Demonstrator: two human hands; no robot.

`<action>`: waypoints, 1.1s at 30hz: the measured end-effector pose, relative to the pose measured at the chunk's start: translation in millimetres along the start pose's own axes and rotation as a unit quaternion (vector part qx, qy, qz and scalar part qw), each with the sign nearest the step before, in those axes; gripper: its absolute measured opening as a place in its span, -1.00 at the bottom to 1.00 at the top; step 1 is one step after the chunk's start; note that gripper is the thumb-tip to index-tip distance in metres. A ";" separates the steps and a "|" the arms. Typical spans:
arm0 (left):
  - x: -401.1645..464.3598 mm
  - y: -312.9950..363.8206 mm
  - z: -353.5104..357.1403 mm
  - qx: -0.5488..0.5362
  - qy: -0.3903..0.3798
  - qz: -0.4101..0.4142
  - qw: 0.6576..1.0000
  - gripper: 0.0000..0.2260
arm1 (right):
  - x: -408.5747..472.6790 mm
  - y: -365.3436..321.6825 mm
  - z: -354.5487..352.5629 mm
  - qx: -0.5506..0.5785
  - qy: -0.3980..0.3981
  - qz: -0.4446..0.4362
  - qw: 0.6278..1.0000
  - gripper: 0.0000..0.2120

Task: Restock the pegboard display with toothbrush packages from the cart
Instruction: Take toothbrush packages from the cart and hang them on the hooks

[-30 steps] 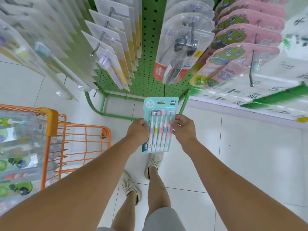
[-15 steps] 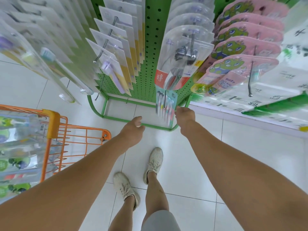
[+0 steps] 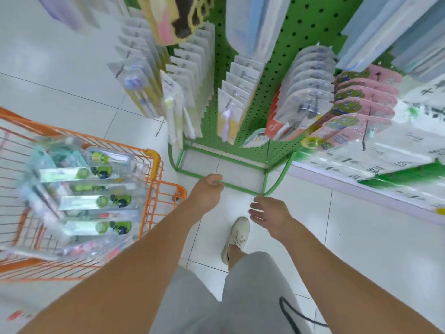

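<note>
Both hands' grip empty; cart [image 3: 154, 160] packages [image 3: 96, 201] blurred, labels unreadable.

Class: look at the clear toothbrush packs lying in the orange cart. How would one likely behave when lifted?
The packs look like long, flat clear plastic, so probably light and fairly stiff. Their glossy faces may be slippery. Lying loosely stacked in the cart, neighbours might shift when one is pulled.

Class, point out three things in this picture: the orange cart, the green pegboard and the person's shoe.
orange cart [image 3: 156, 160]: head view, on its front corner rim.
green pegboard [image 3: 310, 27]: head view, on the bare holed panel.
shoe [image 3: 237, 233]: head view, on the laces.
</note>
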State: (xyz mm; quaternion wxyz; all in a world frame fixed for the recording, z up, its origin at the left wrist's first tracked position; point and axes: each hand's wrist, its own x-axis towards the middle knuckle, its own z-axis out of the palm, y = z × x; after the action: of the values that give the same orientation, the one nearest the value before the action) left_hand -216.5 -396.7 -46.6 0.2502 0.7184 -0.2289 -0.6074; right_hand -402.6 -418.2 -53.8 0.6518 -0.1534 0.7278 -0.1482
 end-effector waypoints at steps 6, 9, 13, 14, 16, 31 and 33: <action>-91.2 -39.1 -128.2 -0.072 0.088 0.087 0.990 -0.88 | -104.4 12.5 130.8 -0.199 -0.111 -0.187 0.955 -0.93; -138.0 -94.5 -216.2 -0.026 0.220 0.068 0.973 -0.91 | -144.8 37.5 217.2 -0.346 -0.181 -0.299 0.871 -0.90; -178.3 -165.3 -302.5 0.001 0.355 -0.005 0.935 -0.78 | -172.0 98.1 314.5 -0.514 -0.234 -0.376 0.735 -0.65; -180.6 -177.1 -315.5 0.016 0.351 -0.020 0.936 -0.74 | -177.2 111.5 331.5 -0.539 -0.235 -0.378 0.715 -0.57; -176.7 -193.2 -333.4 0.026 0.336 -0.041 0.941 -0.66 | -180.4 129.2 359.2 -0.563 -0.231 -0.367 0.704 -0.48; -144.8 -221.2 -378.4 -0.329 0.327 -0.095 0.881 -0.68 | -117.3 178.2 478.2 -0.711 -0.261 -0.382 0.530 -0.76; -144.3 -219.5 -382.2 -0.316 0.361 -0.093 0.872 -0.74 | -116.6 166.9 474.6 -0.678 -0.249 -0.415 0.553 -0.69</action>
State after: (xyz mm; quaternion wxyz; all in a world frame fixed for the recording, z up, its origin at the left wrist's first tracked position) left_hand 143.6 -105.3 -24.8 0.4712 0.7884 0.1498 -0.3660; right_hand 76.2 -225.4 -68.4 0.3760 -0.8658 0.2769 0.1795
